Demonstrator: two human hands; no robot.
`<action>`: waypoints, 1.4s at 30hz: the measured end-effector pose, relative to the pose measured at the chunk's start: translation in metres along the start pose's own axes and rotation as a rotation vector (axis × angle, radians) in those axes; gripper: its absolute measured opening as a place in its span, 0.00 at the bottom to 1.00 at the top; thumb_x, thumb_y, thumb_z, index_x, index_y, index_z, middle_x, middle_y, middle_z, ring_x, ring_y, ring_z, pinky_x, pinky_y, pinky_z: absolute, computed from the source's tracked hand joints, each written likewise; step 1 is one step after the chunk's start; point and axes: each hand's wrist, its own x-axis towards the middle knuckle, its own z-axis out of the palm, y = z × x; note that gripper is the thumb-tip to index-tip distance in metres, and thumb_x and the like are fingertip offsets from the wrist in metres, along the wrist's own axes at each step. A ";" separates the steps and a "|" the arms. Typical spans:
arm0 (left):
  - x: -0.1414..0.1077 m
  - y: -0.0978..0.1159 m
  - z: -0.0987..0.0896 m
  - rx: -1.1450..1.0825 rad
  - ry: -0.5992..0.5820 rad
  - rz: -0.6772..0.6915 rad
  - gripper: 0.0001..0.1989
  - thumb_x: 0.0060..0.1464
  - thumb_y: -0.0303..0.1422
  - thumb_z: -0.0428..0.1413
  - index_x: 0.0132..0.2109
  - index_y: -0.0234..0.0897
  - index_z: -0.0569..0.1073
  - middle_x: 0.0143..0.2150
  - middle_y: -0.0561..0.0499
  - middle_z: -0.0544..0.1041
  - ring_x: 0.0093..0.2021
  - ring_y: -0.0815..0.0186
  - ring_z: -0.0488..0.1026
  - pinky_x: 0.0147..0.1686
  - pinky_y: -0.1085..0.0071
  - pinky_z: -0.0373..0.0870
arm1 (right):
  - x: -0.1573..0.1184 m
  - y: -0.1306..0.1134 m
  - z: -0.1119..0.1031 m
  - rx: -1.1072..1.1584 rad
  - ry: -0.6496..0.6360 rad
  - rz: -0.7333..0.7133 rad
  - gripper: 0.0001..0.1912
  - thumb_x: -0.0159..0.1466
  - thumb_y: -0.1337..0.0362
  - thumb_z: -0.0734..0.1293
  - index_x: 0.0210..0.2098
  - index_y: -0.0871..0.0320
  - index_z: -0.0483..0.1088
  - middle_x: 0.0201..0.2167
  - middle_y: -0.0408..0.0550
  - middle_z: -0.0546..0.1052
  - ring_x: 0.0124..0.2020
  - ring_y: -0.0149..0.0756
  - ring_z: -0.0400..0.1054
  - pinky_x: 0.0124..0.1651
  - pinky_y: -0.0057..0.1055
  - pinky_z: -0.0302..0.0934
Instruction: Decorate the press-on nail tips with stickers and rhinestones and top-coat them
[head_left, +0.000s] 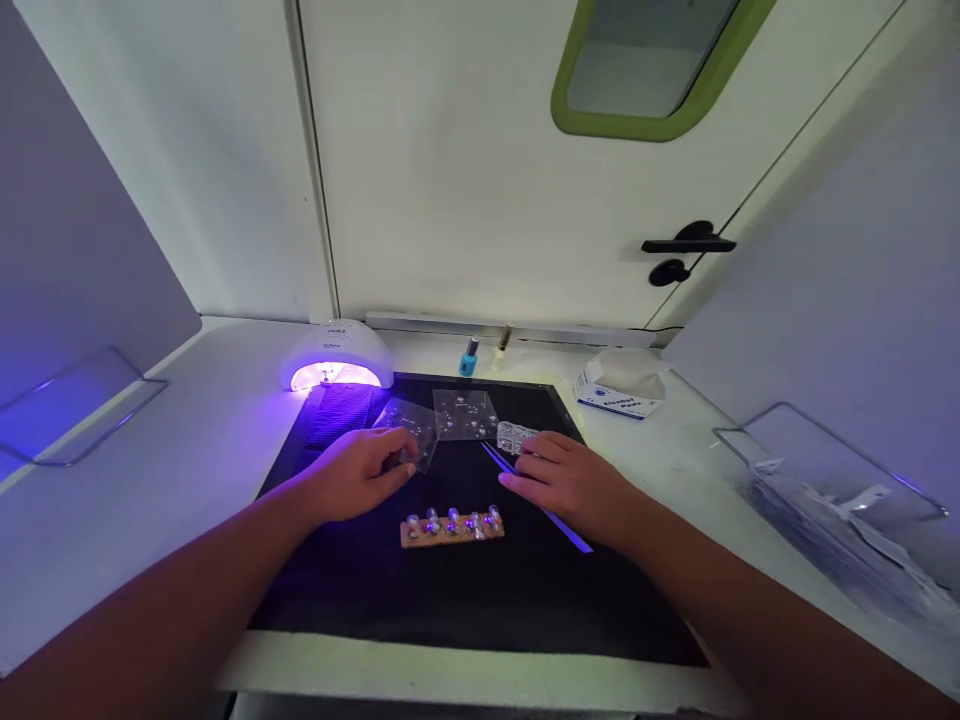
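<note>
My left hand point(369, 470) rests over the black mat point(450, 610), its curled fingers apart at the edge of a clear patterned sheet point(420, 425); nothing shows in its grip. A second clear sheet point(465, 414) lies to the right of it. My right hand point(559, 480) lies over blue-lit tweezers point(568, 532), beside a clear compartment case point(513, 437) that its fingers partly cover; whether it grips either is hidden. Between the hands and nearer to me sits a tan strip point(450, 538) bearing several shiny nail tips.
A white lamp point(337, 350) glows purple at the back left. Behind the mat stand a blue bottle point(469, 358) and a pale bottle point(500, 352). An alcohol pads box point(619, 388) is at the back right. Plastic packets point(840, 540) sit in a wire rack at the right.
</note>
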 end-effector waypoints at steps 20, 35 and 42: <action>0.003 -0.002 0.001 -0.028 -0.001 0.013 0.06 0.59 0.31 0.51 0.39 0.37 0.72 0.32 0.52 0.74 0.33 0.65 0.70 0.34 0.69 0.62 | 0.011 0.069 0.018 0.257 0.025 0.477 0.15 0.66 0.64 0.65 0.52 0.55 0.73 0.40 0.51 0.78 0.43 0.41 0.70 0.49 0.42 0.66; 0.012 -0.004 0.001 -0.021 -0.056 0.055 0.07 0.59 0.33 0.52 0.41 0.37 0.74 0.33 0.52 0.75 0.31 0.66 0.71 0.32 0.71 0.63 | 0.091 0.122 0.107 0.469 -0.223 1.174 0.18 0.68 0.58 0.66 0.55 0.59 0.68 0.53 0.53 0.73 0.49 0.41 0.72 0.50 0.45 0.70; 0.014 -0.002 0.001 0.006 -0.082 0.083 0.07 0.58 0.32 0.54 0.41 0.37 0.75 0.32 0.52 0.76 0.29 0.67 0.71 0.29 0.71 0.63 | 0.094 0.114 0.107 0.452 -0.230 1.141 0.18 0.68 0.58 0.66 0.54 0.59 0.68 0.53 0.53 0.73 0.49 0.41 0.72 0.50 0.45 0.70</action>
